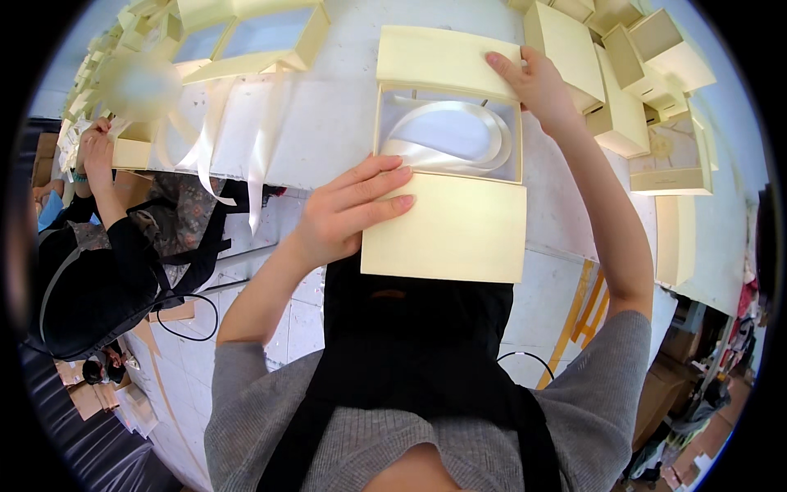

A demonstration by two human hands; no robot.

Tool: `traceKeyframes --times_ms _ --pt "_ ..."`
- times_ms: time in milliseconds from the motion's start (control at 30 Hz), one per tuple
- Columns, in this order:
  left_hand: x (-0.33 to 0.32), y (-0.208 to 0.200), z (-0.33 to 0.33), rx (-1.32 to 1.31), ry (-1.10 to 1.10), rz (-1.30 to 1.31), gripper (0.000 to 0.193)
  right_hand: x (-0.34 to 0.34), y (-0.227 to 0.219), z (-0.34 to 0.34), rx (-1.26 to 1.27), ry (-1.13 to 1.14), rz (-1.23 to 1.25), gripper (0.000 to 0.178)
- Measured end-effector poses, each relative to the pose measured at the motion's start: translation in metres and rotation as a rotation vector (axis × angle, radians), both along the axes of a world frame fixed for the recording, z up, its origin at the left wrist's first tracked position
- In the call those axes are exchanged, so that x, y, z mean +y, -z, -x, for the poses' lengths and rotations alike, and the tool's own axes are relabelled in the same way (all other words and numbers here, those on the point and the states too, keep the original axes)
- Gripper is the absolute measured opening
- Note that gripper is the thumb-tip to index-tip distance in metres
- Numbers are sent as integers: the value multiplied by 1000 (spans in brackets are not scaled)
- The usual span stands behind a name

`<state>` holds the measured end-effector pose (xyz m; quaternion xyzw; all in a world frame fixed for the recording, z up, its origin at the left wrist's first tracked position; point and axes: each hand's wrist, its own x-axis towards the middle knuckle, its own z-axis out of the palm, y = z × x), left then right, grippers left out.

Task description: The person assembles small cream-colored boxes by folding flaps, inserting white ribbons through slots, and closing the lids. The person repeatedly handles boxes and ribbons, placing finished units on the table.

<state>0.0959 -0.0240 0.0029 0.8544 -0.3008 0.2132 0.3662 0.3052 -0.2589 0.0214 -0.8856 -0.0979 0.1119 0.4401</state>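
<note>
A cream cardboard gift box [450,178] lies in front of me with two flaps spread, one toward me and one away. Between them, its pale inside shows a looped cream satin ribbon [497,141]. My left hand [354,205] grips the box at the left edge of the near flap [459,234], fingers over the top, thumb hidden. The far flap [443,59] is held at its right end by my right hand [533,86], thumb on top and the other fingers mostly behind the edge.
Cream boxes [566,53] are stacked at the right, with an open one [674,180] nearer. At the far left, open boxes [270,37] trail white ribbons [264,156] over the white table's edge [283,176]. A co-worker's hands [97,156] work there beside a box.
</note>
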Motion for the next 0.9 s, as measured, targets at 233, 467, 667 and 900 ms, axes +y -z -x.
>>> traceKeyframes --times_ms 233,467,667,900 --pt "-11 -69 -60 274 -46 87 20 2 -62 56 -875 69 328 34" --pt "-36 -106 -118 631 185 -307 15 -4 -73 69 -465 -487 -136 33" --pt "21 -160 -114 751 109 463 36 -46 -108 33 114 -508 -998 39" --pt "143 -170 -68 667 678 1080 7 -163 -140 1 116 -378 -1660 26"
